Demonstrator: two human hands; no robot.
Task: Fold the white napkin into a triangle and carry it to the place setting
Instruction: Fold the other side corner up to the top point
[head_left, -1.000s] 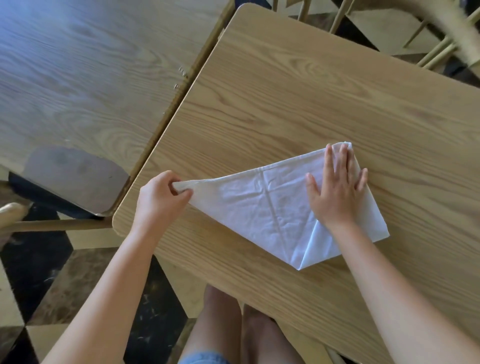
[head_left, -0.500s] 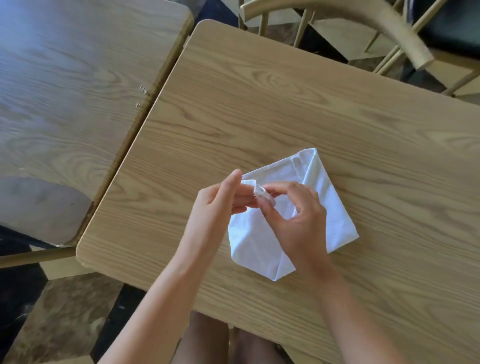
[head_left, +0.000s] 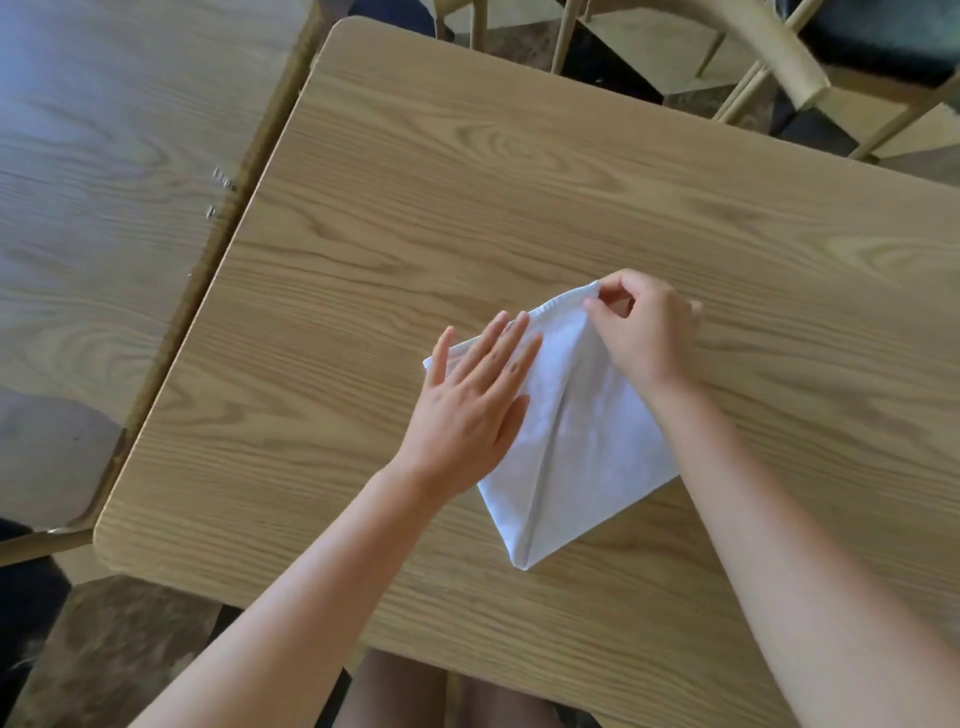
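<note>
The white napkin (head_left: 587, 441) lies folded on the light wooden table (head_left: 467, 208), a crease running from its far corner down to its near point. My left hand (head_left: 472, 405) rests flat on the napkin's left part, fingers spread. My right hand (head_left: 644, 332) pinches the napkin's far corner between thumb and fingertips. My right forearm hides the napkin's right edge. No place setting is in view.
A second wooden table (head_left: 104, 208) stands close on the left, with a narrow gap between the two. Wooden chairs (head_left: 779, 57) stand beyond the far edge. The table's near edge runs just above my knees (head_left: 441, 696).
The napkin's long left corner has been brought over to the far right corner, leaving a smaller shape. My left hand now presses flat and my right hand pinches the far corner.
</note>
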